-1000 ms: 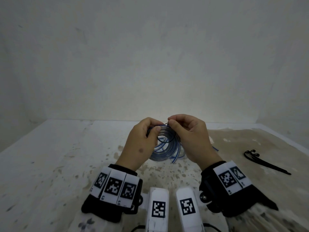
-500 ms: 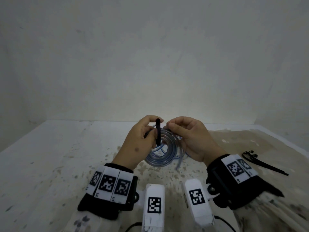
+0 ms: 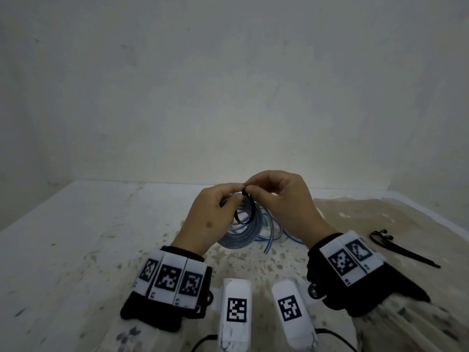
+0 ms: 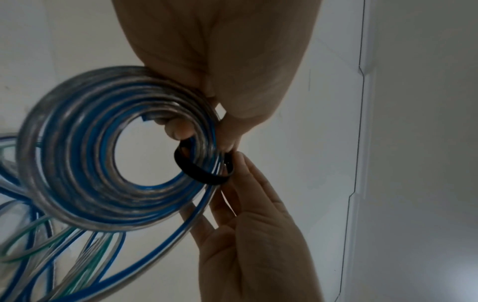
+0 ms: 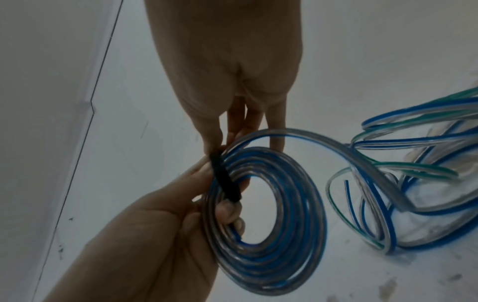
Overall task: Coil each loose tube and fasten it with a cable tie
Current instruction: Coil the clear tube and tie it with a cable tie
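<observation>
A coil of clear tube with a blue stripe (image 3: 237, 238) (image 4: 77, 163) (image 5: 271, 235) hangs above the table between my two hands. My left hand (image 3: 215, 212) (image 4: 207, 126) grips the coil's top, thumb through the middle. A black cable tie (image 3: 247, 208) (image 4: 204, 173) (image 5: 223, 179) is looped round the coil's strands. My right hand (image 3: 266, 196) (image 5: 220, 149) pinches the tie at the top of its loop, right beside the left fingertips.
Loose tubes with blue and green stripes (image 3: 274, 232) (image 5: 413, 173) lie tangled on the stained table behind the coil. More black cable ties (image 3: 398, 247) lie at the right. A white wall stands close behind the table (image 3: 76, 237).
The black tie, which stood upright at the coil's top half a second ago, now forms a loop round the strands. My right hand has risen to pinch it at the top.
</observation>
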